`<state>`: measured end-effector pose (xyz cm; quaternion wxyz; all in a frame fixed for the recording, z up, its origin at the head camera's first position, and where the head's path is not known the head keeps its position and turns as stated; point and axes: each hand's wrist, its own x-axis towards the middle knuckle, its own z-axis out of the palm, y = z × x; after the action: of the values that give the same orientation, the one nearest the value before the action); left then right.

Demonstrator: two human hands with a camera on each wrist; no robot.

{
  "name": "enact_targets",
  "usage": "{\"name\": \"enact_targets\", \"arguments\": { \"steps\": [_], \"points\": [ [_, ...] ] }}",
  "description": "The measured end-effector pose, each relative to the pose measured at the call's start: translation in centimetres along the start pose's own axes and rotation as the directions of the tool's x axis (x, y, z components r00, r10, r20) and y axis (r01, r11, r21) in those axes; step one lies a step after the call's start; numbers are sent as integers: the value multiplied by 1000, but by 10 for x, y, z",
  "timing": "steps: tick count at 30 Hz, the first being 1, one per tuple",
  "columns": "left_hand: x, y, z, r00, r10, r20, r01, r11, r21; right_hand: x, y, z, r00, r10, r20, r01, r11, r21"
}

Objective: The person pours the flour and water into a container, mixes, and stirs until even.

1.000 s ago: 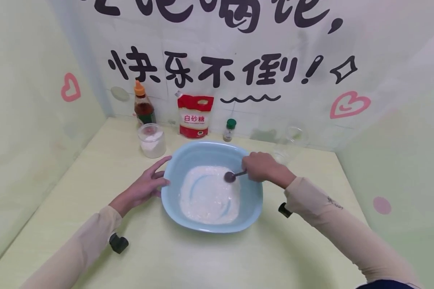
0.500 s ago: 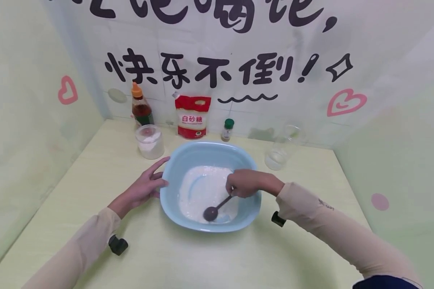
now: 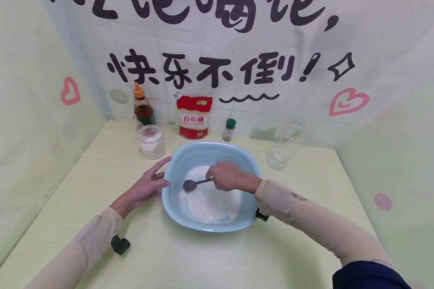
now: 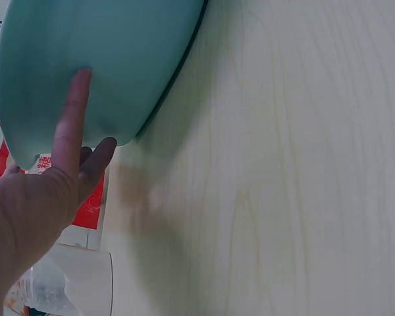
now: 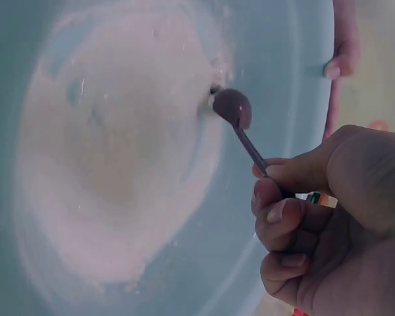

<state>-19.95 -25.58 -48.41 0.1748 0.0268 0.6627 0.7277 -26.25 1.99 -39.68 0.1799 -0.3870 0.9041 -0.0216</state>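
Observation:
A light blue plastic basin stands on the table, with a wet white mixture spread over its bottom. My right hand reaches over the basin and pinches the thin handle of a dark measuring spoon. In the right wrist view the bowl of the spoon is at the edge of the white mixture. My left hand rests against the basin's left side. Its fingers are spread, and in the left wrist view one fingertip presses the outer wall.
Behind the basin stand a clear jar of white powder, a sauce bottle with an orange cap, a red-and-white sugar pouch and a small green-capped bottle. A clear glass container is at the back right, near the wall.
My right hand has swept the spoon from the basin's right side, through the front, to the left side, stirring the mixture. My left hand stays at the basin's left side.

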Motion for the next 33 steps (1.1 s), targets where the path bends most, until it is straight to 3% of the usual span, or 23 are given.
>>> {"name": "enact_targets", "arguments": {
  "steps": [4, 10, 14, 18, 22, 26, 33],
  "points": [
    [0, 1, 1, 1000, -4, -2, 4, 1000, 2, -4, 17, -7, 997, 67, -28, -68, 997, -42],
    [-1, 2, 3, 1000, -4, -6, 4, 1000, -4, -34, 50, -18, 988, 152, -13, -153, 984, -91],
    [-1, 2, 3, 1000, -6, -4, 6, 1000, 0, -56, 59, -25, 981, 178, 78, -171, 980, -99],
    [-1, 2, 3, 1000, -6, -4, 6, 1000, -1, -69, 56, -27, 977, 87, 196, -81, 996, -39],
    [-1, 1, 1, 1000, 0, -2, 0, 1000, -3, -62, 48, -16, 970, -46, 240, 29, 997, 73],
    [0, 0, 1, 1000, 1, 8, -1, 1000, -7, -45, 35, -2, 972, -104, 212, 74, 987, 142],
    [1, 0, 1, 1000, 0, -5, 0, 1000, -5, -13, 9, 8, 991, -103, 89, 92, 989, 113]
  ]
}}
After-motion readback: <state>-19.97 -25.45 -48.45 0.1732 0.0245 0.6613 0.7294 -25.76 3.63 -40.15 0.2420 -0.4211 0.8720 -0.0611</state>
